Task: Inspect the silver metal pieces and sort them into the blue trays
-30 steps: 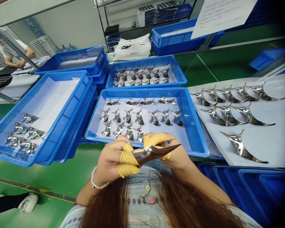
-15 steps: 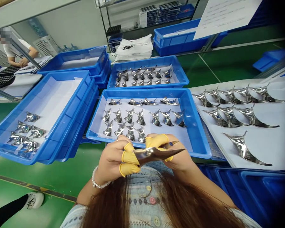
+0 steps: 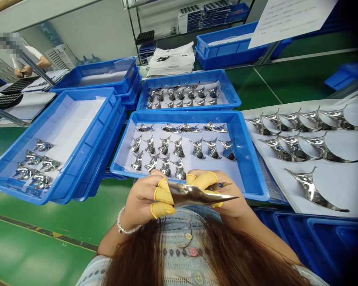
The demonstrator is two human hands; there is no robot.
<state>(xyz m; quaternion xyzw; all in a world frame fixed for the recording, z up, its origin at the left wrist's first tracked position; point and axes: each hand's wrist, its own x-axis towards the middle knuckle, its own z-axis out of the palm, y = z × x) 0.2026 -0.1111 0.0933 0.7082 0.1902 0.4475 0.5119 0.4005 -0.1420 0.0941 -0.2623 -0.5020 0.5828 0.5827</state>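
Between both hands, a curved, shiny metal part (image 3: pixel 193 196) with a long pointed tip is held above the near edge of a blue tray (image 3: pixel 258 174). My left hand (image 3: pixel 146 194) grips its wide left end with fingers in yellow finger cots. My right hand (image 3: pixel 226 194), also in yellow finger cots, is closed on the part from behind, and the pointed end reaches to the right in front of it. A smaller dark point with a blue spot shows by the right fingers; what it belongs to I cannot tell. Similar metal parts (image 3: pixel 179 147) lie in rows in that tray.
Another blue tray (image 3: pixel 232 93) with metal parts stands behind. Stacked blue trays (image 3: pixel 104 115) at left hold several parts (image 3: pixel 39 178). At right, larger curved parts (image 3: pixel 310 188) lie on white sheets (image 3: pixel 343 186). A paper sheet (image 3: pixel 292 20) hangs upper right. Another person's hands (image 3: pixel 25 71) are far left.
The metal part has tilted a little in my hands, its tip now lower and farther right. The co-worker's hands at far left have risen. The shoe at lower left is out of view.
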